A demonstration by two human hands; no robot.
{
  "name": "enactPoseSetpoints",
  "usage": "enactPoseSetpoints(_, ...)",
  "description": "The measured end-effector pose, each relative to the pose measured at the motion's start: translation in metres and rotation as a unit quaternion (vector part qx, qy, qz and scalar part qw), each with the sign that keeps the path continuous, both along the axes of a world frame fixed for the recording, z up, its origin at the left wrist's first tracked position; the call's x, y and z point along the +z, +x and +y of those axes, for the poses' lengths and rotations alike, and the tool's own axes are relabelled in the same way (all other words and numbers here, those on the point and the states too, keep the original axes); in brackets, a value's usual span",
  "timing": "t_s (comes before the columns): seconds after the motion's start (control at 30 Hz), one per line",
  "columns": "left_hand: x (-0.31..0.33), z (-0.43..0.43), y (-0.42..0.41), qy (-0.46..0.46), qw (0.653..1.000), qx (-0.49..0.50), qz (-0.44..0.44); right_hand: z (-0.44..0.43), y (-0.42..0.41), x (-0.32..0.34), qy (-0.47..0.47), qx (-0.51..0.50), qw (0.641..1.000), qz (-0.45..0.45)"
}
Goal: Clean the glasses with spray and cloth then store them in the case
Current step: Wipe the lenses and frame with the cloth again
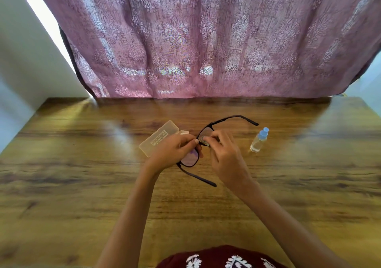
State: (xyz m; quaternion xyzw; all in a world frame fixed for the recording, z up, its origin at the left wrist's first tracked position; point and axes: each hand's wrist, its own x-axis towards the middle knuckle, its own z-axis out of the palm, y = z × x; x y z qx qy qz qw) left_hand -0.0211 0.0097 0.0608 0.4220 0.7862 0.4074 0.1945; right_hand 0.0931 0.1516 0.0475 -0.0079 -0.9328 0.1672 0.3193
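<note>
Wiping stage in progress. The black-framed glasses with thin dark temples are held above the wood-grain bench at the centre of the frame, temples unfolded, one reaching toward the upper right and the other toward the lower centre. The left hand pinches the frame at the bridge, fingers closed on it. The right hand has its fingertips pressed together on a small pale cloth, held against the upper lens; only a scrap of the cloth shows between the fingers.

The small clear spray bottle with a light-blue cap stands upright on the bench, right of centre, apart from both hands. Whether the lenses are wet cannot be told. The translucent pale rectangular plastic case lies left of centre, partly behind the left hand; whether it is open or closed cannot be told.

Assessment: cleaning is under way on one lens. The lower lens appears yet to be wiped. Folding the temples and storing the glasses in the case remain outstanding.
</note>
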Motion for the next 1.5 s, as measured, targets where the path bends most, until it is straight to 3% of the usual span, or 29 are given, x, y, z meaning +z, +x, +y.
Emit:
enactPoseSetpoints(0.33, -0.002, -0.002, -0.001, -0.003, 1.0, 0.016, 0.013, 0.007, -0.005, 0.001, -0.008, -0.042, 0.999, -0.006)
enactPoseSetpoints(0.53, -0.006, 0.002, 0.004, 0.002, 1.0, -0.004, -0.017, -0.004, 0.0, -0.003, 0.001, 0.009, 1.0, -0.019)
enactPoseSetpoints(0.77, -0.008, -0.006, 0.0, 0.017, 0.999, 0.01, -0.031, 0.003, -0.009, -0.002, -0.008, -0.044, 0.999, -0.021)
enactPoseSetpoints(0.97, -0.01, -0.006, 0.001, 0.007, 0.999, 0.008, -0.037, -0.011, -0.003, -0.004, -0.001, 0.02, 0.999, -0.046)
enactPoseSetpoints(1.2, -0.009, -0.011, 0.0, 0.012, 0.999, 0.016, -0.036, 0.003, -0.01, -0.001, 0.001, -0.029, 0.999, -0.036)
enactPoseSetpoints(1.5, -0.009, -0.008, 0.005, 0.01, 0.997, 0.017, -0.068, -0.007, -0.006, 0.005, 0.001, 0.008, 0.999, -0.041)
